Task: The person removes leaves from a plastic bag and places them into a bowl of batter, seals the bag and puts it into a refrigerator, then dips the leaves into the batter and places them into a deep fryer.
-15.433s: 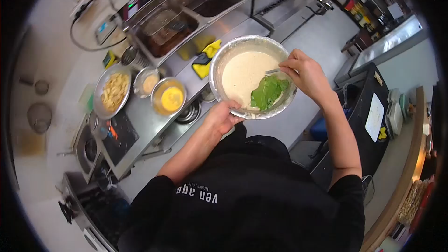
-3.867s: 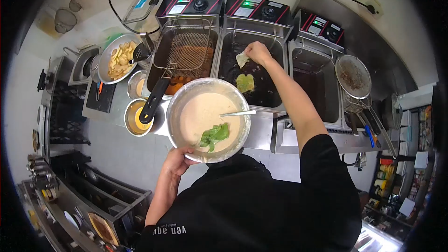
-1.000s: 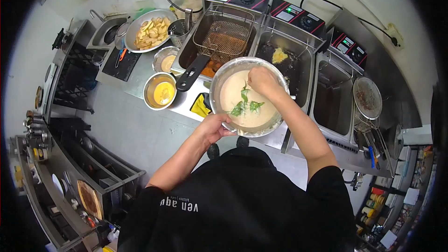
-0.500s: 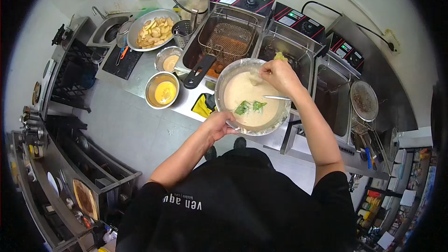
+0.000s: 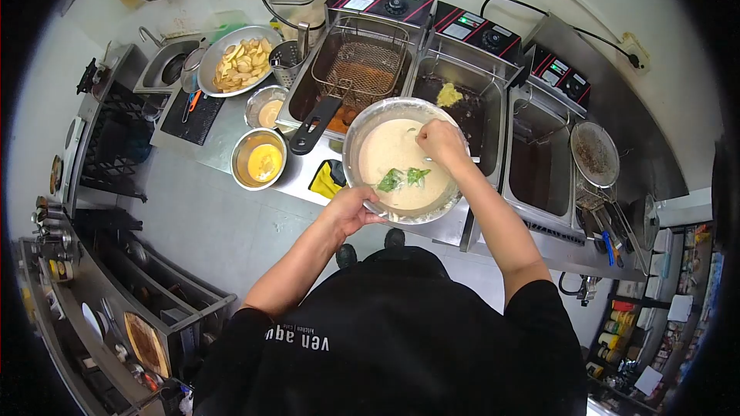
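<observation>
A steel mixing bowl [image 5: 353, 156] of pale, creamy batter [image 5: 385, 142] sits at the counter's front edge. My left hand [image 5: 354, 212] is closed on its near-left rim, thumb on the inside. Over the bowl's right side, my right hand [image 5: 441, 142] has its fingers pinched at the batter; a bit of green leaf shows beside the fingertips, mostly hidden. Two green leaves [image 5: 404, 179] lie on the batter nearer me. A spoon handle [image 5: 472, 159] sticks out at the right, partly under my wrist. Behind the bowl, a yellow-green battered piece [image 5: 449, 95] floats in the middle fryer [image 5: 493, 112].
Left of the bowl are a basket fryer with a black handle [image 5: 314, 125], a pot of yellow liquid [image 5: 262, 160], a small batter bowl [image 5: 266, 108] and a bowl of potato wedges [image 5: 243, 65]. A yellow-black cloth [image 5: 328, 179] lies in front. A strainer [image 5: 595, 154] rests at the right.
My right hand has moved down and left, from the bowl's far edge to the batter. The battered piece in the middle fryer shows fully now. My left hand keeps hold of the bowl.
</observation>
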Demonstrator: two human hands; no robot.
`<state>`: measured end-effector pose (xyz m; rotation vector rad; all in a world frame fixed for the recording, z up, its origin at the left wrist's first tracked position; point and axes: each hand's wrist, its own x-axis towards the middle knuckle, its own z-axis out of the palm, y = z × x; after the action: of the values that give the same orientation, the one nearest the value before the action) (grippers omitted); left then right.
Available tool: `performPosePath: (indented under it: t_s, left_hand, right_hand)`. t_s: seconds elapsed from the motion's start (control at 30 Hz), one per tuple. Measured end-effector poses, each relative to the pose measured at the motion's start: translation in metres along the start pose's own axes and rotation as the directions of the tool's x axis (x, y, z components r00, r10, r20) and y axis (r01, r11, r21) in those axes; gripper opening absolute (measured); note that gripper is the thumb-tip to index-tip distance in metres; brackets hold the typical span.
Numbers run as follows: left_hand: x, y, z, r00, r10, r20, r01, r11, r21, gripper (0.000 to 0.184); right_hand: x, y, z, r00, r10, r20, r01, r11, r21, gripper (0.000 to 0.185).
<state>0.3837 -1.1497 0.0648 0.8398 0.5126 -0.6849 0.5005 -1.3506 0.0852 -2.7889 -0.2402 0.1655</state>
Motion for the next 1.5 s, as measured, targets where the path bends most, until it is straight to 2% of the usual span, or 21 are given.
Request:
performPosePath:
  t_s: [0.07, 0.17, 0.23, 0.27, 0.37, 0.53, 0.77, 0.93, 1.1, 1.17, 1.4, 1.5]
  left_hand:
    - [0.001, 0.000, -0.001, 1.000, -0.003, -0.008, 0.003, 1.000, 0.012, 0.041]
    - [0.001, -0.002, -0.002, 0.999, 0.027, 0.021, -0.027, 1.000, -0.003, 0.042]
    - [0.003, -0.002, -0.003, 1.000, 0.015, 0.016, -0.015, 1.000, 0.000, 0.043]
    - [0.003, -0.002, -0.004, 1.000, 0.003, 0.013, -0.003, 1.000, 0.006, 0.043]
    - [0.007, -0.003, -0.008, 0.999, 0.001, 0.043, -0.001, 1.000, 0.009, 0.046]
    - [0.002, 0.000, -0.005, 0.998, 0.016, 0.053, -0.019, 0.999, 0.046, 0.049]
    - [0.002, 0.000, -0.004, 0.999, 0.009, 0.040, -0.011, 0.999, 0.045, 0.048]
    - [0.001, 0.000, -0.002, 1.000, 0.010, 0.020, -0.011, 0.999, 0.038, 0.047]
    - [0.003, 0.000, -0.004, 0.999, -0.009, 0.034, 0.007, 0.999, 0.043, 0.047]
    - [-0.001, 0.000, 0.000, 1.000, 0.007, 0.004, -0.007, 0.999, 0.047, 0.047]
    - [-0.007, 0.000, 0.005, 1.000, 0.019, 0.015, -0.019, 1.000, 0.023, 0.049]
    - [-0.007, 0.000, 0.005, 1.000, 0.001, -0.020, 0.000, 1.000, 0.026, 0.049]
  right_hand:
    - [0.001, 0.001, -0.001, 0.999, 0.030, 0.015, -0.030, 0.999, -0.018, 0.016]
    - [-0.001, 0.002, -0.013, 1.000, -0.009, -0.025, 0.009, 1.000, -0.006, 0.013]
    - [-0.004, 0.000, -0.032, 0.988, -0.152, 0.007, 0.151, 0.987, 0.059, 0.014]
    - [-0.006, 0.000, -0.040, 0.988, -0.153, 0.008, 0.152, 0.987, 0.059, 0.014]
    - [-0.008, 0.005, -0.059, 0.955, -0.270, -0.122, 0.281, 0.956, 0.084, 0.014]
    - [0.000, 0.022, -0.080, 0.975, -0.201, -0.090, 0.212, 0.967, 0.143, 0.016]
    - [0.002, 0.042, -0.109, 0.956, -0.238, -0.174, 0.241, 0.970, -0.003, 0.015]
    - [-0.012, 0.021, -0.138, 0.956, -0.259, -0.136, 0.272, 0.958, 0.092, 0.016]
    - [-0.009, 0.025, -0.131, 0.955, -0.270, -0.126, 0.284, 0.952, 0.114, 0.017]
    - [-0.004, 0.035, -0.122, 0.967, -0.246, -0.068, 0.254, 0.955, 0.151, 0.016]
    - [0.011, 0.081, -0.133, 0.969, -0.189, -0.162, 0.199, 0.979, 0.050, 0.016]
    - [0.027, 0.103, -0.130, 0.981, -0.101, -0.165, 0.102, 0.995, -0.003, 0.014]
